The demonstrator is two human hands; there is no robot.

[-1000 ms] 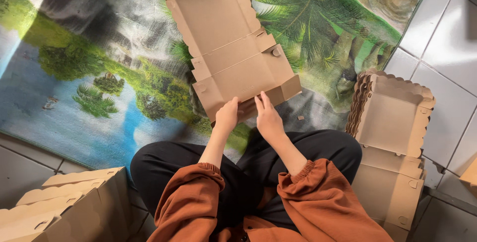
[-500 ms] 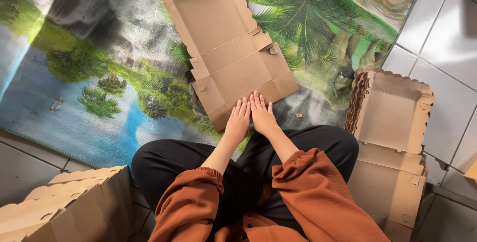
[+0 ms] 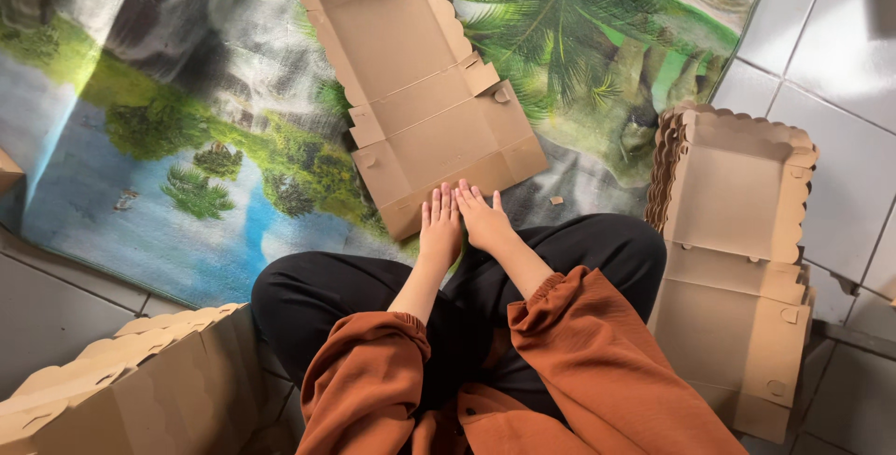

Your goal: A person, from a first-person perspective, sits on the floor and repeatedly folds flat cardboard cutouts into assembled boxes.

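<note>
1. The flat, unfolded brown cardboard box blank point(image 3: 425, 100) is showing one plain tan colour, without print.
2. The printed floor mat point(image 3: 187, 119) is showing green palms, grey rocks and blue water.
3. The loose rust-orange sleeves point(image 3: 373, 380) are lying over black trousers point(image 3: 308, 292).
4. The floor tiles point(image 3: 821, 35) are looking pale grey.

Grey tiled floor point(image 3: 821, 35) under a printed landscape mat point(image 3: 187, 138), in soft, even light.

Both hands, left hand point(image 3: 440, 228) and right hand point(image 3: 483, 220), press flat cardboard box point(image 3: 425, 91).
</note>
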